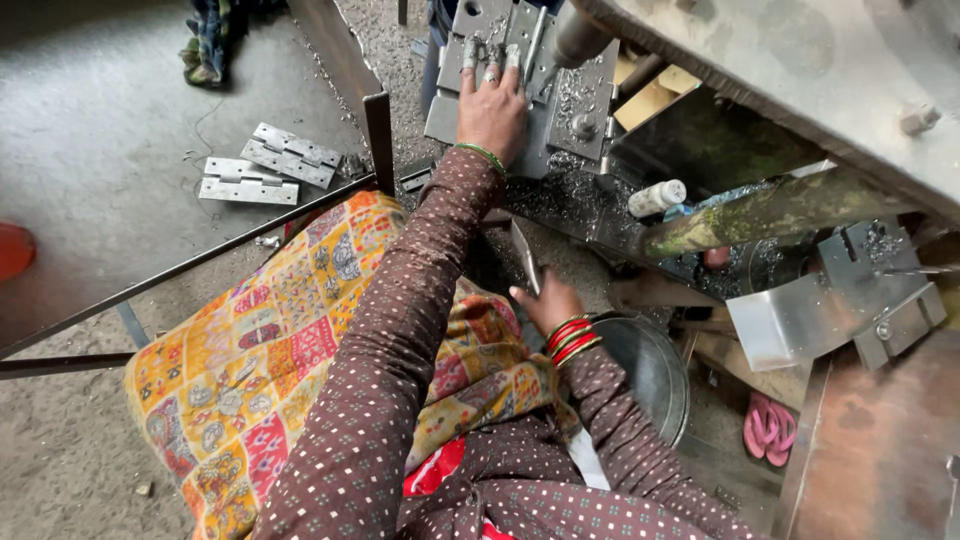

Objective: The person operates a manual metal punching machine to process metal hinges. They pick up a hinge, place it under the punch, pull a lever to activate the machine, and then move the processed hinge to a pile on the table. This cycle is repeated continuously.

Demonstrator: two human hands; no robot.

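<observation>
Two hands work apart: the left hand [492,105] lies spread flat on a metal hinge [520,80], while the right hand [545,300] pinches a thin metal strip [526,257].

The left hand [492,108] lies flat on a metal hinge plate [520,85] on the machine bed ahead, while the right hand [547,303] grips a second plate [527,258] nearer the body, above a metal bowl [645,370]. Two more hinges [265,165] lie on the floor to the left — beyond the cushion [270,360] — and a sandal [768,428] sits right of the bowl.
</observation>
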